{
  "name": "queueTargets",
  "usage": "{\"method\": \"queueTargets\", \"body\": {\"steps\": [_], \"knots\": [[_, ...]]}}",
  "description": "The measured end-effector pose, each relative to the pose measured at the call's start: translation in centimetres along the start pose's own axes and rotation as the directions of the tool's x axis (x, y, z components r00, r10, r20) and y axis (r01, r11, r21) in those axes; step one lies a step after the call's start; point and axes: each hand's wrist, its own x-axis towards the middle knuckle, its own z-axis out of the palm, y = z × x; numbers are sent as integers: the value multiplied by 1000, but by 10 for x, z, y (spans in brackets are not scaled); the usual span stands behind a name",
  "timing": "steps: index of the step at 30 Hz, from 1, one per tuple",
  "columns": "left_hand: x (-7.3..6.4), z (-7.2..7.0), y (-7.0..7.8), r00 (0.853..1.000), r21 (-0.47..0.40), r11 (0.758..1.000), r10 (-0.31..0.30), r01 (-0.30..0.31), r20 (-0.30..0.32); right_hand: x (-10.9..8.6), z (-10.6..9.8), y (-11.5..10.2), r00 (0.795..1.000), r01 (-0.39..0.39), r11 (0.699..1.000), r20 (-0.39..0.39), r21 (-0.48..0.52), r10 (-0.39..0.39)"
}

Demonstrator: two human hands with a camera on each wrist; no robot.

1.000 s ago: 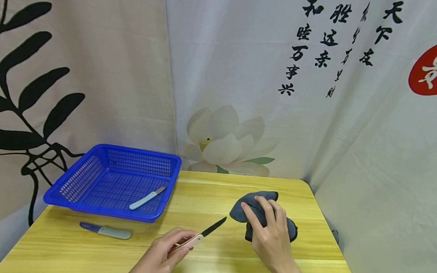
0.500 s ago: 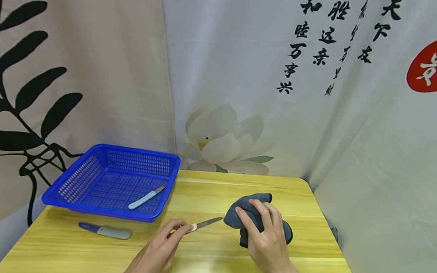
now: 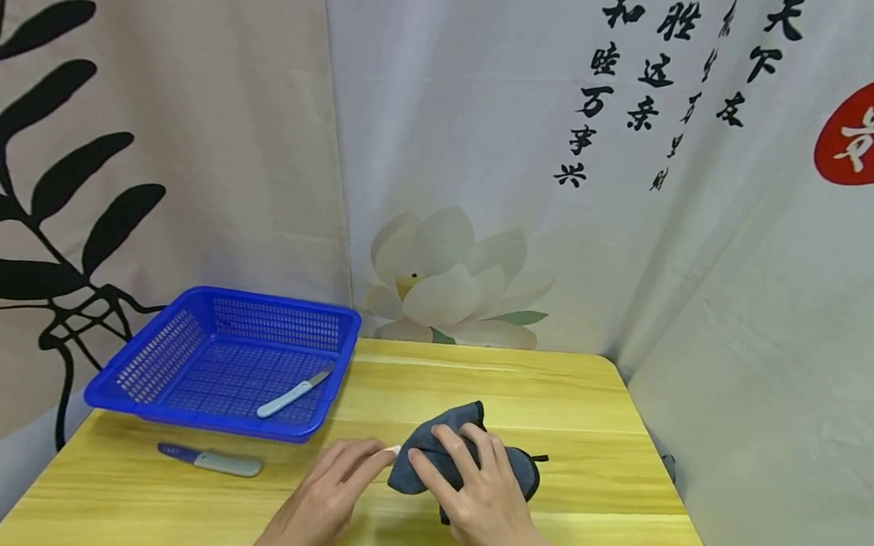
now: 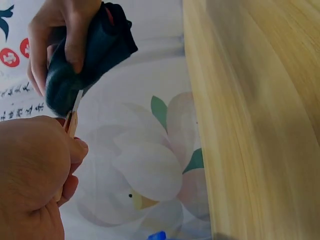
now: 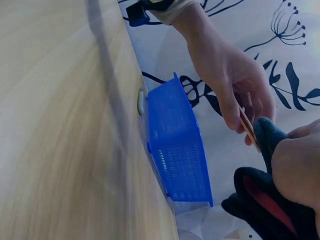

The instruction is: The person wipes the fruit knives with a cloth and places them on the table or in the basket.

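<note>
My left hand [image 3: 326,487] grips a knife by its pale pinkish handle, and only a bit of the knife [image 3: 394,449] shows past the fingertips in the head view. My right hand [image 3: 485,493] holds a folded dark grey-blue cloth [image 3: 412,465] with black edging. In the left wrist view, the cloth [image 4: 107,47] lies over most of the blade, and a strip of bare metal shows near the handle of the knife [image 4: 73,121]. Both hands are close together above the front middle of the table, as the right wrist view also shows around the knife handle [image 5: 248,129].
A blue plastic basket [image 3: 276,322] stands at the back left, with a light-blue-handled knife [image 3: 284,399] inside. In front of it, a knife with a grey handle and blue blade [image 3: 226,464] lies on the wooden table [image 3: 619,493]. Printed curtains [image 3: 490,143] hang behind.
The right hand has carried the cloth leftward and toward the front, onto the knife's blade, which was bare before. The left hand has turned the knife slightly and stays in nearly the same place.
</note>
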Motion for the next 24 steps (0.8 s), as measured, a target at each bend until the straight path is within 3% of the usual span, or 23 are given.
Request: {"method": "queueTargets", "body": {"steps": [6, 16, 24], "knots": [[1, 6, 0, 998, 58, 998, 15, -12, -58, 1, 3, -4, 1000, 15, 999, 19, -34, -14], [0, 9, 3, 999, 121, 993, -5, 9, -38, 1, 0, -2, 999, -8, 999, 36, -54, 10], [-1, 11, 3, 998, 122, 993, 14, -6, -65, -1, -2, 9, 999, -38, 996, 19, -80, 39]]}}
